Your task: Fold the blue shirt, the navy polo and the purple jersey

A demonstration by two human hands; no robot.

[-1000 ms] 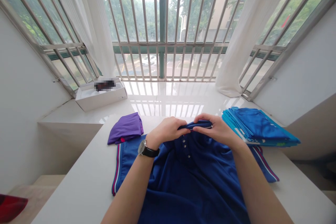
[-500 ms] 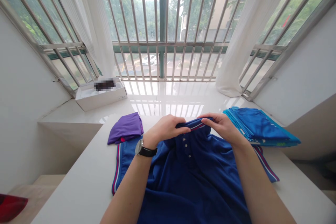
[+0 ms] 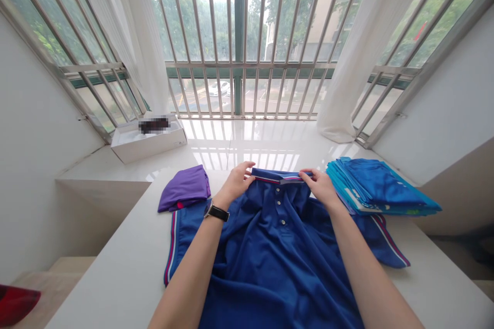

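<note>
Spread apart, my left hand (image 3: 237, 181) and right hand (image 3: 320, 187) had pulled the collar (image 3: 278, 177) flat.
Fingers (image 3: 245, 169) pinched its two ends (buttons facing up); the blue polo shirt (image 3: 278, 257) lay on the desk (image 3: 127, 267).

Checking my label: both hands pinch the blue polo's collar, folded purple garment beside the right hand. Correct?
No. In the head view the purple garment lies beside the left hand, not the right hand; both do pinch the polo's collar.
</note>
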